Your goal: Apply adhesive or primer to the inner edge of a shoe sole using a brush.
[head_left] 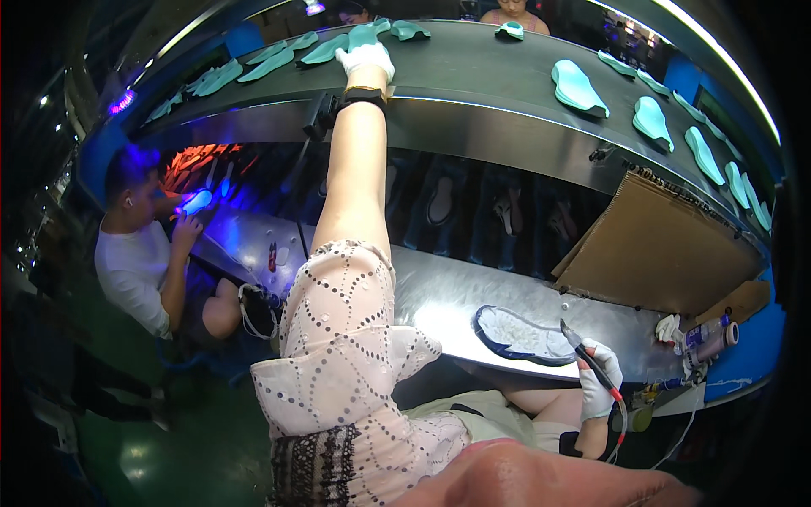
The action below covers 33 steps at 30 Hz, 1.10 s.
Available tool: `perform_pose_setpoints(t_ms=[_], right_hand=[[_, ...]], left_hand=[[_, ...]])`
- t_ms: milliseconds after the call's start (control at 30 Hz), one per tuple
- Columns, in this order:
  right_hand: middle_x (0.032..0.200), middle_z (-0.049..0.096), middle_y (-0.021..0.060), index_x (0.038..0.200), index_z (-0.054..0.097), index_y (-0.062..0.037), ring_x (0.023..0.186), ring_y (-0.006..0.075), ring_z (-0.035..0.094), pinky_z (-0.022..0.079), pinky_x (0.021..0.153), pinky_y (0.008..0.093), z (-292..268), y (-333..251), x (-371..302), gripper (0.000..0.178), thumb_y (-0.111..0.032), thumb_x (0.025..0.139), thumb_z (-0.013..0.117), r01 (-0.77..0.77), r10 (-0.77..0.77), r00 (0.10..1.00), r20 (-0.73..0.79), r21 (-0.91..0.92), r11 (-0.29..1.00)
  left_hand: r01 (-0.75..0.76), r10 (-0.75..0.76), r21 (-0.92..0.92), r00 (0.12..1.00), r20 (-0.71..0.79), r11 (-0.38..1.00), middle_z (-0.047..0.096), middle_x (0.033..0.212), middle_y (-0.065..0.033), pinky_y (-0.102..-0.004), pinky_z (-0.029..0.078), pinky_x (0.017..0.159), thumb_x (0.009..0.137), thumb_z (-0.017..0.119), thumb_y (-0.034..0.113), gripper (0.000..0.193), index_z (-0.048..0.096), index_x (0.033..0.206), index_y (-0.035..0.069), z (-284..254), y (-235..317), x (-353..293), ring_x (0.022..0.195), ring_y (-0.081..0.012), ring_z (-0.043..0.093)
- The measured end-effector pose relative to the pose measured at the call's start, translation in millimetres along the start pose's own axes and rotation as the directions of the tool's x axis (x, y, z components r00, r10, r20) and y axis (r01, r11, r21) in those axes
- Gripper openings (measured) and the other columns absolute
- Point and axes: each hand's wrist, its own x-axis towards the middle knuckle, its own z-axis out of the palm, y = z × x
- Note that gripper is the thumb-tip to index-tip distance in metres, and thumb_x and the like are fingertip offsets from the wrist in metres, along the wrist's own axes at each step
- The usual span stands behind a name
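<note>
My left arm reaches far forward over the conveyor belt. My left hand (367, 61), in a white glove, is closed on the near end of a teal shoe sole (363, 35); its fingertips are partly hidden. Other teal soles lie close beside it. At the right, my right hand (601, 378), in a white glove with bare fingertips, grips a corded pen-shaped tool (598, 365) with a dark tip and a red end. The tip points at the right end of a dark-blue-rimmed shoe sole (524, 336) with a whitish inside, lying on the metal bench. I cannot tell whether it touches.
The dark conveyor belt (481, 68) carries several more teal soles (579, 87). Brown cardboard (659, 245) leans at the right, near a bottle (718, 340). Red-handled pliers or cutters (272, 257) lie left. A person (139, 253) works there under blue light; others are across the belt.
</note>
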Motion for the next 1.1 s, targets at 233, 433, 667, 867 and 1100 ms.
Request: perform_pose_setpoints(t_ms=[233, 433, 667, 867, 1100], right_hand=[[0.099, 0.062, 0.0094, 0.093, 0.059, -0.0022, 0.095, 0.0166, 0.060, 0.047, 0.087, 0.0284, 11.5, -17.0, -6.8, 0.028, 0.011, 0.071, 0.070, 0.068, -0.064, 0.994, 0.085, -0.044, 0.997], [0.109, 0.060, 0.0103, 0.099, 0.059, -0.0017, 0.102, 0.0172, 0.056, 0.043, 0.091, 0.0289, 2.7, -12.0, -16.5, 0.026, 0.011, 0.076, 0.063, 0.176, -0.168, 0.971, 0.168, -0.038, 0.984], [0.105, 0.061, 0.0053, 0.101, 0.059, -0.0032, 0.093, 0.0107, 0.056, 0.043, 0.085, 0.0239, 2.9, -24.4, -24.4, 0.020, 0.004, 0.083, 0.059, -0.096, 0.096, 0.995, 0.013, 0.221, 0.971], [0.093, 0.059, 0.0010, 0.098, 0.058, -0.0037, 0.081, 0.0071, 0.053, 0.042, 0.074, 0.0205, 5.4, -32.9, -35.8, 0.018, 0.003, 0.082, 0.060, -0.154, 0.148, 0.988, 0.047, 0.159, 0.975], [0.087, 0.058, -0.0002, 0.098, 0.058, -0.0042, 0.074, 0.0065, 0.052, 0.042, 0.068, 0.0195, 2.2, -31.0, -39.9, 0.016, -0.005, 0.083, 0.061, -0.294, 0.304, 0.953, -0.005, 0.243, 0.925]], left_hand=[[-0.109, 0.139, 0.237, 0.984, -0.113, 0.965, 0.068, 0.099, -0.0018, -0.0449, 0.032, 0.096, 0.081, 0.056, 0.029, 0.021, 0.071, 0.094, 0.020, -45.0, 9.9, -62.2, 0.102, -0.0238, 0.060], [-0.267, 0.272, -0.941, 0.908, -0.318, -0.209, 0.066, 0.095, -0.0065, -0.0297, 0.044, 0.086, 0.083, 0.069, 0.021, 0.018, 0.067, 0.091, 0.006, -97.0, -22.7, -187.6, 0.090, -0.0204, 0.061], [0.215, 0.465, -0.622, 0.842, -0.273, -0.753, 0.054, 0.077, -0.0076, -0.0327, 0.046, 0.073, 0.091, 0.048, 0.023, 0.020, 0.052, 0.083, 0.005, -83.1, -6.3, -310.2, 0.072, -0.0197, 0.055], [0.893, 0.892, 0.023, 0.451, -0.022, -0.450, 0.033, 0.065, -0.0021, -0.0325, 0.037, 0.067, 0.094, 0.037, 0.033, 0.042, 0.045, 0.059, 0.013, 39.4, 71.6, -449.7, 0.064, -0.0176, 0.036], [0.905, 0.948, 0.282, 0.299, 0.105, -0.317, 0.039, 0.139, -0.0192, -0.0534, 0.029, 0.106, 0.083, 0.045, 0.064, 0.079, 0.039, 0.134, 0.004, 34.7, 70.5, -500.9, 0.127, -0.0383, 0.039]])
